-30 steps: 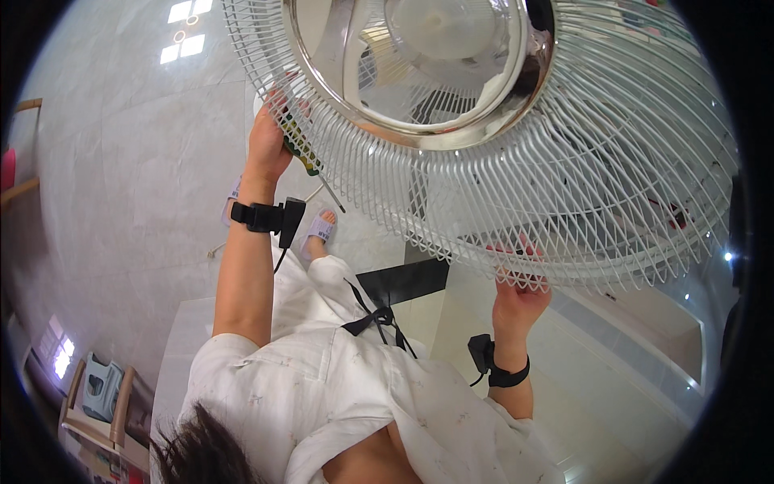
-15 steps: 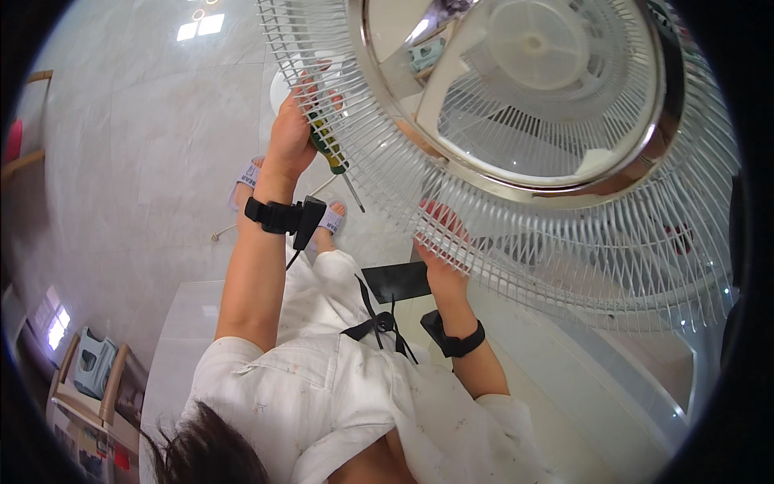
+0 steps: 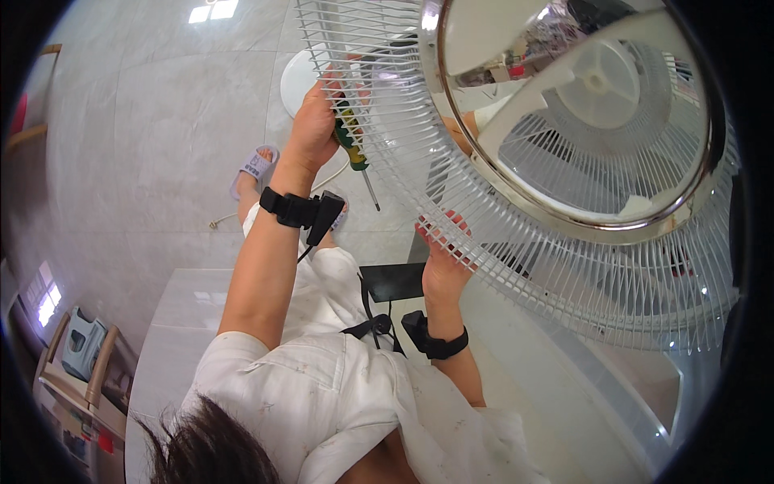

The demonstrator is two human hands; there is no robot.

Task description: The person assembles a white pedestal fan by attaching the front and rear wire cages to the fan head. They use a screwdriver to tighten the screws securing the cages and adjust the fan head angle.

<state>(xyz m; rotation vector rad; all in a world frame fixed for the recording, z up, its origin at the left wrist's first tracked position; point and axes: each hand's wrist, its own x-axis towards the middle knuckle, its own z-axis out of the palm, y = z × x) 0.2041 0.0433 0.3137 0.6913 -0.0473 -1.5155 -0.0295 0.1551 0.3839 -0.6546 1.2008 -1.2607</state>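
A fan's round white wire guard [image 3: 403, 153], with a shiny chrome ring [image 3: 556, 222], fills the upper right. Inside the ring show pale fan blades [image 3: 516, 121] and a translucent hub [image 3: 598, 85]. My left hand [image 3: 318, 121] is closed at the guard's left edge, some fingers behind the wires. It also holds a screwdriver [image 3: 351, 141] with a green and yellow handle, its metal shaft pointing down and slightly right. At the lower left rim, my right hand [image 3: 445, 250] grips the guard, its fingertips showing through the wires.
On the tiled floor behind my left hand lies a white disc-shaped base [image 3: 300, 85]. A pale cord [image 3: 222, 221] trails near my slippered foot [image 3: 256, 165]. A glossy white surface [image 3: 181, 323] lies to my left, beyond it a wooden shelf [image 3: 101, 363] with a grey-blue item.
The guard has shifted right and somewhat down in the view. My left hand and the screwdriver have moved slightly right. My right forearm has swung a little left, its hand still on the rim.
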